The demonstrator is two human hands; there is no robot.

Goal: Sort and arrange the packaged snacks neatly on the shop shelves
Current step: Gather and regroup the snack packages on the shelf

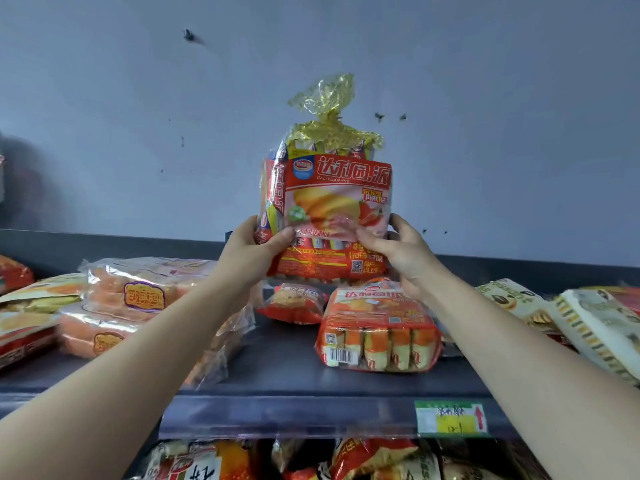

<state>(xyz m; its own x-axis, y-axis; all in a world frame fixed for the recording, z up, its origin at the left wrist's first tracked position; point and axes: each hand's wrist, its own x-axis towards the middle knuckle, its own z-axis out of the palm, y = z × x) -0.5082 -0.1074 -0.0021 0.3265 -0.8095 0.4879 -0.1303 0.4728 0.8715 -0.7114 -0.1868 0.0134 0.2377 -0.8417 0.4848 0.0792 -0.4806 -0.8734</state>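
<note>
Snack bag (327,209) hides both hands' fingers (282,235) behind it.

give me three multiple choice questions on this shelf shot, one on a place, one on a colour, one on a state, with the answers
1. Where is the price tag?
A. On the wall
B. On the front edge of the shelf, toward the right
C. Stuck on the held bag

2. What colour is the tied top of the held pie bag?
A. Blue
B. Black
C. Gold

3. How is the pie bag held?
A. Upright, gripped by both hands
B. Lying flat, untouched
C. Dangling from one hand

Answers:
1 B, the tag sits on the shelf lip, right of the middle.
2 C, the crinkled wrap above the tie is gold.
3 A, the left hand and right hand grip its lower sides.
</note>
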